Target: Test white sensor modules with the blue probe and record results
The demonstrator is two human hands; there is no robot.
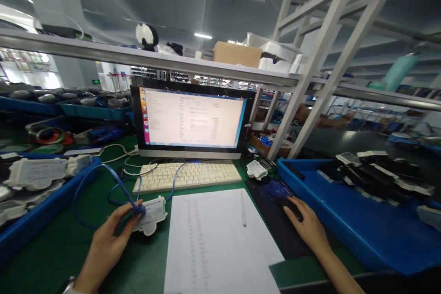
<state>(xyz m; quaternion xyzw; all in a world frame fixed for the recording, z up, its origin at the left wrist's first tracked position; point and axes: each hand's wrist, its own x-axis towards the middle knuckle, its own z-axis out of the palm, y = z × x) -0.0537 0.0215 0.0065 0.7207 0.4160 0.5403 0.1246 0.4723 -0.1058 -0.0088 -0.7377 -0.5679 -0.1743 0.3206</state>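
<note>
My left hand [112, 241] pinches the plug [139, 209] of a blue cable [115, 175] against a white plastic module [152, 215] with a printed label. The module sits just above the green bench mat, and whether the plug is seated in it cannot be made out. Over on the right, my right hand [308, 226] is curled round a black computer mouse [292, 210] on a dark mouse pad [267, 220]. Between the hands lies a sheet of printed paper [217, 248] with a pen [243, 211] on it. A keyboard [193, 175] stands behind the paper.
A lit monitor [196, 119] stands behind the keyboard, under a shelf [193, 65]. Blue bins flank the mat: the left bin [44, 211] holds white modules, the right bin [330, 225] black and white parts. Another white module [257, 170] lies near the mouse pad.
</note>
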